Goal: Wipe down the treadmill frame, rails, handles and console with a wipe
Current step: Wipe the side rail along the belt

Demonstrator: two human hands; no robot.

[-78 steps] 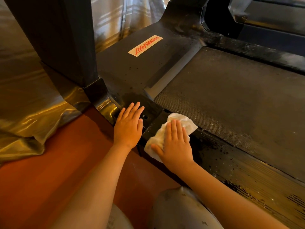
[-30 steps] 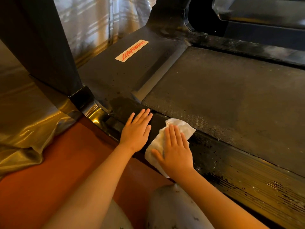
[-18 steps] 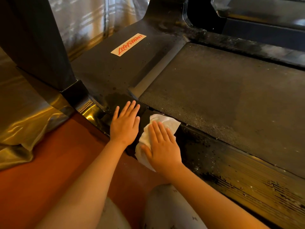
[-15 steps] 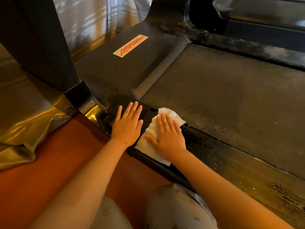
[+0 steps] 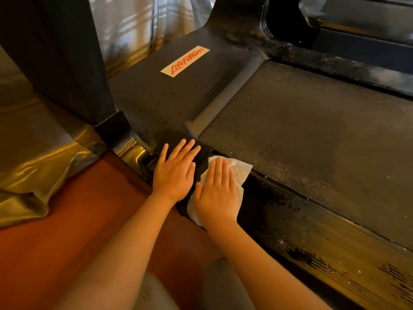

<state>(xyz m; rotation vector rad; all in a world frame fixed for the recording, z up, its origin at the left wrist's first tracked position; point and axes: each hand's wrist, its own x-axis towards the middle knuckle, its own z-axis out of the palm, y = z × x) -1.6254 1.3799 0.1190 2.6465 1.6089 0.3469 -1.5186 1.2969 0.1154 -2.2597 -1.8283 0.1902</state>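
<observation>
The person is working low beside the treadmill, pressing the right hand (image 5: 218,193) flat on a crumpled white wipe (image 5: 241,172) with the fingers straight and close together. The wipe is lying pinned under the palm on the front end of the black ribbed side rail (image 5: 324,242), just beside the corner of the dark textured running belt (image 5: 312,135). The left hand (image 5: 175,173) is resting just beside it, flat and empty with the fingers slightly spread, on the black frame corner where the rail is meeting the dark grey motor cover (image 5: 156,101).

Beyond the left fingertips a darker, damp-looking patch is showing on that cover, which suggests this corner is getting its wipe-down. The rest of the cover, around the cream label with red lettering (image 5: 185,61), is looking speckled. The rail running away to the right is carrying specks and smeared grime along its ridges, so that stretch is probably waiting its turn. The black upright post (image 5: 67,59) is giving no sign either way, and the handles and console are lying out of view.

On this showing the job is sitting at an early stage. One low corner is under way, with most of the rail, the upright and everything above likely left to do.
</observation>
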